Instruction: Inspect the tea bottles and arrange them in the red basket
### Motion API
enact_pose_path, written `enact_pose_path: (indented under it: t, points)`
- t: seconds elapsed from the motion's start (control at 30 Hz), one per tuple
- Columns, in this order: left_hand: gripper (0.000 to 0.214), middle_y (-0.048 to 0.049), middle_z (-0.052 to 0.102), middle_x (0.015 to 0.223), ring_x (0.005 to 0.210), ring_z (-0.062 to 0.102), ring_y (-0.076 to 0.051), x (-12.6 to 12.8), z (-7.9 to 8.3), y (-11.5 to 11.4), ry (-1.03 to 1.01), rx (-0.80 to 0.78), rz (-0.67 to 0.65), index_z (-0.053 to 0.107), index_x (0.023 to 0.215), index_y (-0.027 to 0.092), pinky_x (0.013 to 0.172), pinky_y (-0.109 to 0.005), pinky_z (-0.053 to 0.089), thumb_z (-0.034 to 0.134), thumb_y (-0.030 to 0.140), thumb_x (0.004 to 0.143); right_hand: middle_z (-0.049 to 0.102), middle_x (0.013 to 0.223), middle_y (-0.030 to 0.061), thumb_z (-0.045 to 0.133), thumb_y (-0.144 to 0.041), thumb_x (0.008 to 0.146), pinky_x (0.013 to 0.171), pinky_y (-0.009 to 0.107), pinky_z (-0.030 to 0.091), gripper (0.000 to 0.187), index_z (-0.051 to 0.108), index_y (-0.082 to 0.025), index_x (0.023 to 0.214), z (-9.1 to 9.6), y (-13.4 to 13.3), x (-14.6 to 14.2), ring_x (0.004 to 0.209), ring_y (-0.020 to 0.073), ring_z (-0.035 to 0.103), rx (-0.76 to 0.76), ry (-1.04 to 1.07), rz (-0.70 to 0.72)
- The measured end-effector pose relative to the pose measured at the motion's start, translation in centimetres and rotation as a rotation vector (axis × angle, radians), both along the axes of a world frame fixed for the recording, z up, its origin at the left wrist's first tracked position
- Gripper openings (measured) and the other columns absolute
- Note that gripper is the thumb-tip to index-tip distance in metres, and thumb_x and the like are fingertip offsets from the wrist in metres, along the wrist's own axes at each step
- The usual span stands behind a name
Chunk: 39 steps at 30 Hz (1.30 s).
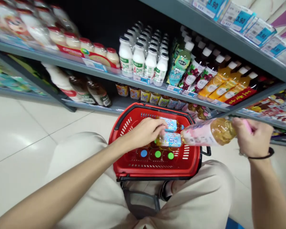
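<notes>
A red shopping basket (157,170) sits on the floor between my knees, in front of a drinks shelf. My left hand (145,131) reaches into it, fingers closed on a small bottle with a light blue label (169,139); a second such bottle (169,124) lies just behind. Upright bottles with blue and green caps (157,154) stand in the basket. My right hand (255,136) grips the capped end of a pink-labelled bottle of yellow drink (207,133), held on its side over the basket's right rim.
The grey shelf (124,79) ahead carries white milk-drink bottles (143,60), a green bottle, dark juice and orange juice bottles (219,86). Small jars line the lower shelf (145,95). Blue price tags (240,19) hang on the shelf above. Pale tiled floor (26,127) spreads to the left.
</notes>
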<state>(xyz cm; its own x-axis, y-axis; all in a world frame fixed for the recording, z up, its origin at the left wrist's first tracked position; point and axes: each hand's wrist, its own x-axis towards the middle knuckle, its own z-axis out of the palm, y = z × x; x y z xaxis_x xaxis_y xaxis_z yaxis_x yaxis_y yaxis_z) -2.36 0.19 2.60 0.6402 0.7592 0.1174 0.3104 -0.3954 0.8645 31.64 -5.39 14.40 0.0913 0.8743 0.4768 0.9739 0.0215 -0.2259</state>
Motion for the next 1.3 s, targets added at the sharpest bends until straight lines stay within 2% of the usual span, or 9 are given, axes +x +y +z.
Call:
enact_pose_path:
  t: [0.07, 0.23, 0.33, 0.43, 0.57, 0.7, 0.9, 1.1, 1.3]
  points:
    - [0.033, -0.0106, 0.076, 0.124, 0.115, 0.071, -0.024, 0.5, 0.2, -0.7, -0.204, -0.017, -0.031, 0.072, 0.125, 0.018, 0.102, -0.034, 0.051, 0.064, 0.038, 0.1, 0.034, 0.048, -0.0032, 0.06, -0.051, 0.09, 0.052, 0.033, 0.025, 0.052, 0.037, -0.025, 0.051, -1.3, -0.5, -4.1, 0.046, 0.0141, 0.033, -0.038, 0.122, 0.131]
    - [0.122, -0.0203, 0.046, 0.164, 0.149, 0.049, -0.038, 1.2, -0.8, -2.8, -0.281, -0.061, -0.189, 0.038, 0.163, 0.019, 0.124, -0.049, 0.037, 0.099, 0.048, 0.061, 0.05, 0.053, 0.0011, 0.064, -0.045, 0.093, 0.061, 0.033, 0.039, 0.048, 0.049, -0.024, 0.053, -2.9, -1.6, -11.9, 0.058, 0.018, 0.049, -0.119, 0.216, 0.42]
    - [0.111, -0.0188, 0.058, 0.153, 0.139, 0.057, -0.039, 0.8, -1.3, -3.3, -0.266, -0.082, -0.133, 0.047, 0.153, 0.019, 0.119, -0.05, 0.041, 0.098, 0.047, 0.059, 0.047, 0.056, 0.0018, 0.065, -0.05, 0.095, 0.064, 0.035, 0.039, 0.051, 0.047, -0.025, 0.055, -3.8, -1.5, -12.7, 0.062, 0.0201, 0.047, -0.165, 0.333, 0.457]
    - [0.1, -0.016, 0.064, 0.141, 0.129, 0.063, -0.037, 0.3, -1.2, -3.3, -0.313, -0.131, -0.081, 0.053, 0.141, 0.02, 0.112, -0.048, 0.048, 0.099, 0.047, 0.056, 0.056, 0.066, 0.0042, 0.051, -0.064, 0.101, 0.068, 0.036, 0.043, 0.057, 0.053, -0.025, 0.061, -6.7, -0.5, -12.0, 0.068, 0.0222, 0.053, -0.199, 0.783, 0.425]
    - [0.106, -0.0161, 0.063, 0.141, 0.128, 0.065, -0.032, 0.8, -1.4, -3.2, -0.56, -0.34, -0.057, 0.041, 0.145, 0.021, 0.108, -0.044, 0.052, 0.1, 0.034, 0.058, 0.063, 0.07, -0.0002, 0.065, -0.073, 0.088, 0.072, 0.033, 0.048, 0.051, 0.063, -0.025, 0.07, -12.7, 0.5, -12.5, 0.068, 0.0201, 0.056, -0.265, 1.339, 0.136]
    - [0.092, -0.0167, 0.067, 0.136, 0.124, 0.068, -0.031, 2.2, -2.2, -3.3, -0.832, -0.687, -0.031, 0.048, 0.137, 0.019, 0.108, -0.044, 0.052, 0.099, 0.035, 0.062, 0.079, 0.091, 0.0052, 0.068, -0.076, 0.08, 0.096, 0.043, 0.055, 0.051, 0.075, -0.026, 0.086, -16.3, -1.1, -14.7, 0.106, 0.0311, 0.07, -0.673, 1.786, 0.101]
    - [0.087, -0.0167, 0.08, 0.11, 0.1, 0.076, -0.034, 2.6, -3.5, -2.4, -0.894, -1.073, 0.154, 0.066, 0.128, 0.013, 0.091, -0.044, 0.059, 0.095, 0.059, 0.06, 0.081, 0.108, 0.0095, 0.07, -0.084, 0.079, 0.106, 0.051, 0.055, 0.066, 0.078, -0.025, 0.106, -15.4, -3.5, -15.2, 0.121, 0.0346, 0.07, -0.83, 1.979, 0.191]
    - [0.07, -0.0109, 0.081, 0.098, 0.081, 0.075, -0.025, 2.8, -3.4, -0.7, -0.879, -0.969, 0.311, 0.07, 0.119, 0.013, 0.075, -0.034, 0.06, 0.095, 0.048, 0.064, 0.081, 0.109, 0.0086, 0.1, -0.059, 0.06, 0.1, 0.046, 0.059, 0.064, 0.077, -0.021, 0.107, -15.2, -3.6, -14.2, 0.103, 0.0299, 0.075, -0.741, 1.728, 0.113]
    - [0.09, -0.0119, 0.079, 0.108, 0.09, 0.076, -0.027, 2.8, -4.0, -1.4, -0.827, -0.907, 0.275, 0.062, 0.141, 0.016, 0.077, -0.033, 0.06, 0.094, 0.049, 0.064, 0.082, 0.11, 0.0088, 0.102, -0.038, 0.056, 0.099, 0.048, 0.061, 0.055, 0.075, -0.021, 0.101, -15.0, -4.2, -14.4, 0.103, 0.0318, 0.076, -0.743, 1.688, 0.126]
